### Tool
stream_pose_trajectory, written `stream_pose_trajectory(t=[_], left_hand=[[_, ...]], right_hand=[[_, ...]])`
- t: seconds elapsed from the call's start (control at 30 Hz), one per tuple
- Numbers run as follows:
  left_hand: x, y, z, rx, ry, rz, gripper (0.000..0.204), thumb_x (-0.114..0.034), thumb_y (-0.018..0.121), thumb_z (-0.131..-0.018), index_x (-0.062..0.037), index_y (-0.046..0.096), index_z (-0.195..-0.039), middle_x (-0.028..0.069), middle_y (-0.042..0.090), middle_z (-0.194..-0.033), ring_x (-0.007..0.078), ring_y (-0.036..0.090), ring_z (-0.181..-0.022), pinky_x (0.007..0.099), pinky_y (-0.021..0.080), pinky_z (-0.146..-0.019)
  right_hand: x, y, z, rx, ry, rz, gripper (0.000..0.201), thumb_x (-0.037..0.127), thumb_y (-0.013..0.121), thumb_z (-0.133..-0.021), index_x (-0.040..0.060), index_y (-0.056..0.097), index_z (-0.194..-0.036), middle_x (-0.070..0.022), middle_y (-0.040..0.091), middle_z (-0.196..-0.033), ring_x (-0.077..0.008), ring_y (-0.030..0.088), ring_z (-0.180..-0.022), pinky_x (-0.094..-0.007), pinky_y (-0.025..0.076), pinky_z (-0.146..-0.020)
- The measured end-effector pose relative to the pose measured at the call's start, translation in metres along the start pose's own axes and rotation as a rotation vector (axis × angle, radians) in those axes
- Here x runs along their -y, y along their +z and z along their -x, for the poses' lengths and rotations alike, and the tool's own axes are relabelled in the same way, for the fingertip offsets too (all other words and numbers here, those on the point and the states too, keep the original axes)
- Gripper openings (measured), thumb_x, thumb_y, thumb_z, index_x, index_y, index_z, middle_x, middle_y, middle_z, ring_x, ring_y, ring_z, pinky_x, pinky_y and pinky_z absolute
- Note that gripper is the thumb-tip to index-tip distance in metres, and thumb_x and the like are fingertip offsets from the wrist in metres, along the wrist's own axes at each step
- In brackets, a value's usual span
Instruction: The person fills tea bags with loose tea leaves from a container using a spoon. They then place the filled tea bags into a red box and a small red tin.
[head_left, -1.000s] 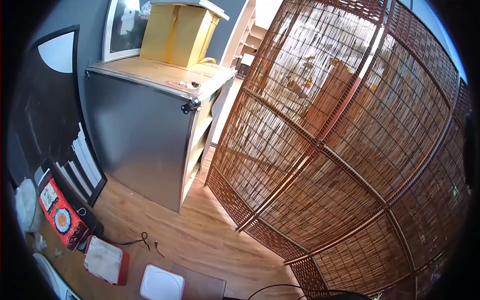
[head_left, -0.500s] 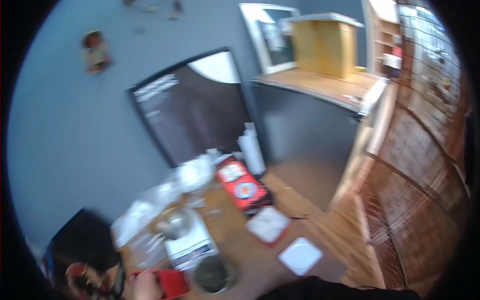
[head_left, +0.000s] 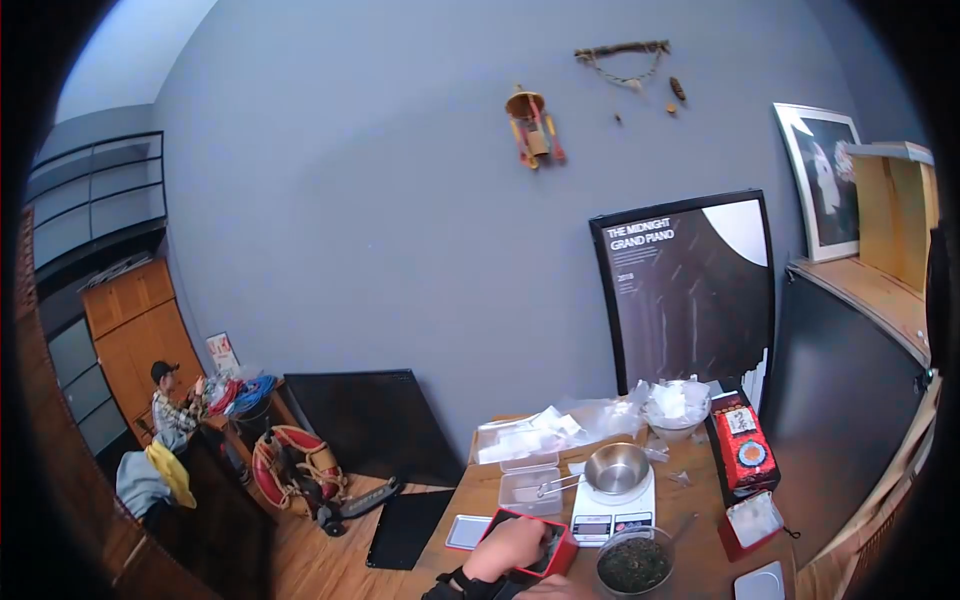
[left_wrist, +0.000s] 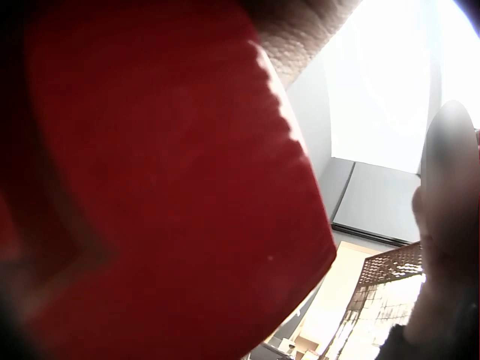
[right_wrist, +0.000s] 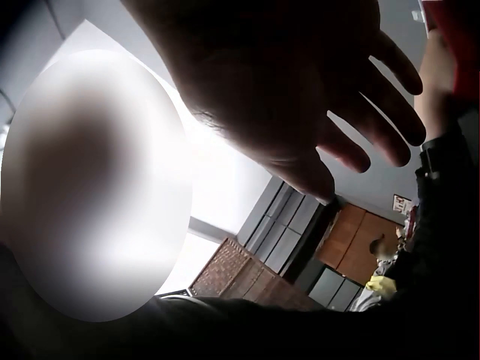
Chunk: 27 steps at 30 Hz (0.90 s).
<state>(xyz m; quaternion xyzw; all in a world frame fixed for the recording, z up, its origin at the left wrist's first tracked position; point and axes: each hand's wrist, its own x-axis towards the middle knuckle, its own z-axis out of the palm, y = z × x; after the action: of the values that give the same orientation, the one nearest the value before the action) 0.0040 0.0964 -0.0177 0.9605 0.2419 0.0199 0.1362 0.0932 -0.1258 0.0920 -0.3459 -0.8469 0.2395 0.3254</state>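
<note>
My left hand (head_left: 512, 546) reaches across the red box (head_left: 562, 562) at the table's front and grips it, its fingertips partly hidden at the opening. In the left wrist view the red box (left_wrist: 180, 187) fills most of the picture, with skin of the left hand (left_wrist: 300, 37) along its upper edge. My right hand (head_left: 553, 590) shows at the bottom edge, near the box. The right wrist view has the right hand (right_wrist: 300, 90) with loosely spread fingers, holding nothing. Right of the box stands a bowl of dark dried leaves (head_left: 635, 562).
A steel pan (head_left: 617, 468) sits on a white kitchen scale (head_left: 640, 505). Around it are a clear plastic container (head_left: 530, 490), plastic bags (head_left: 610, 422), a red package (head_left: 745, 445), another red box (head_left: 740, 540) and a pale lid (head_left: 758, 584). A person (head_left: 175, 410) is at the far left.
The head view has swung left from the woven screen to the table and wall. Both hands, the scale and the leaf bowl, out of view a second ago, now show.
</note>
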Motion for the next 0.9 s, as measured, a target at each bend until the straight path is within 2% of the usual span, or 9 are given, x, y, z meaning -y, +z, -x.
stream_pose_trajectory(t=[0.07, 0.13, 0.2, 0.27, 0.4, 0.47, 0.53, 0.7, 0.9], left_hand=[[0.002, 0.003, -0.002, -0.004, -0.03, 0.021, 0.017, -0.013, 0.062, -0.076, -0.0018, 0.072, -0.084, 0.0232, 0.069, -0.084, 0.0404, 0.067, -0.079, 0.0471, 0.054, -0.074], [-0.002, -0.001, -0.006, 0.062, -0.081, -0.117, 0.021, -0.014, 0.062, -0.077, -0.0038, 0.073, -0.092, 0.0235, 0.07, -0.088, 0.0393, 0.068, -0.081, 0.0468, 0.054, -0.075], [-0.005, -0.003, -0.003, 0.042, -0.088, -0.124, 0.019, -0.012, 0.063, -0.076, -0.0021, 0.073, -0.089, 0.0246, 0.069, -0.086, 0.0395, 0.068, -0.08, 0.0473, 0.054, -0.073], [0.001, 0.008, -0.006, -0.011, -0.109, 0.076, 0.015, -0.009, 0.063, -0.073, 0.0005, 0.073, -0.079, 0.0258, 0.068, -0.082, 0.0411, 0.069, -0.08, 0.0508, 0.054, -0.072], [-0.005, -0.005, -0.009, -0.01, 0.025, 0.224, 0.015, -0.011, 0.064, -0.074, -0.0013, 0.073, -0.081, 0.025, 0.068, -0.081, 0.0409, 0.068, -0.08, 0.0483, 0.054, -0.073], [-0.005, -0.012, -0.003, -0.006, -0.007, 0.208, 0.017, -0.012, 0.065, -0.074, 0.0005, 0.072, -0.082, 0.0263, 0.067, -0.082, 0.0422, 0.066, -0.08, 0.0474, 0.053, -0.073], [0.005, -0.003, -0.005, -0.022, -0.012, 0.108, 0.017, -0.012, 0.065, -0.073, 0.0011, 0.071, -0.082, 0.027, 0.066, -0.082, 0.0435, 0.065, -0.081, 0.0477, 0.053, -0.073], [-0.003, -0.007, -0.005, 0.004, -0.016, 0.187, 0.015, -0.009, 0.066, -0.07, 0.0011, 0.071, -0.08, 0.0262, 0.067, -0.083, 0.0424, 0.067, -0.082, 0.0465, 0.053, -0.074], [-0.003, -0.008, -0.001, -0.039, 0.096, 0.166, 0.015, -0.011, 0.067, -0.072, 0.0017, 0.07, -0.079, 0.0267, 0.067, -0.083, 0.043, 0.066, -0.083, 0.0476, 0.053, -0.075]], right_hand=[[-0.009, 0.014, 0.001, -0.021, 0.081, 0.03, 0.037, 0.038, 0.063, -0.093, 0.0084, 0.066, -0.116, -0.018, 0.069, -0.105, -0.0331, 0.063, -0.103, -0.0449, 0.044, -0.094], [-0.019, 0.03, 0.006, -0.037, 0.195, 0.041, 0.038, 0.039, 0.063, -0.092, 0.0103, 0.066, -0.117, -0.0192, 0.068, -0.108, -0.0332, 0.063, -0.106, -0.0453, 0.043, -0.098], [-0.064, 0.041, 0.002, -0.163, 0.063, 0.335, 0.033, 0.035, 0.066, -0.093, 0.0077, 0.067, -0.111, -0.0094, 0.069, -0.092, -0.0259, 0.065, -0.086, -0.0373, 0.047, -0.078], [-0.067, 0.041, 0.006, -0.146, 0.163, 0.368, 0.04, 0.039, 0.06, -0.095, 0.0067, 0.062, -0.118, -0.0108, 0.066, -0.095, -0.0273, 0.063, -0.095, -0.0398, 0.042, -0.085], [-0.085, 0.041, 0.003, -0.274, 0.235, 0.436, 0.031, 0.034, 0.065, -0.091, 0.008, 0.063, -0.107, -0.0092, 0.062, -0.089, -0.0273, 0.062, -0.088, -0.0397, 0.044, -0.082], [-0.091, 0.044, -0.003, -0.364, 0.22, 0.506, 0.029, 0.032, 0.068, -0.088, 0.0079, 0.062, -0.104, -0.0085, 0.061, -0.088, -0.0271, 0.061, -0.087, -0.0395, 0.044, -0.081], [-0.097, 0.05, -0.004, -0.351, 0.208, 0.457, 0.029, 0.03, 0.07, -0.085, 0.0078, 0.063, -0.103, -0.0082, 0.061, -0.089, -0.0267, 0.062, -0.088, -0.0387, 0.045, -0.081], [-0.094, 0.046, -0.002, -0.345, 0.221, 0.513, 0.03, 0.023, 0.074, -0.08, 0.0065, 0.062, -0.102, -0.0091, 0.06, -0.09, -0.028, 0.061, -0.087, -0.0391, 0.046, -0.08], [-0.099, 0.044, -0.005, -0.395, 0.216, 0.5, 0.027, 0.014, 0.074, -0.077, 0.0043, 0.061, -0.099, -0.0118, 0.059, -0.089, -0.0322, 0.06, -0.087, -0.0432, 0.048, -0.081]])
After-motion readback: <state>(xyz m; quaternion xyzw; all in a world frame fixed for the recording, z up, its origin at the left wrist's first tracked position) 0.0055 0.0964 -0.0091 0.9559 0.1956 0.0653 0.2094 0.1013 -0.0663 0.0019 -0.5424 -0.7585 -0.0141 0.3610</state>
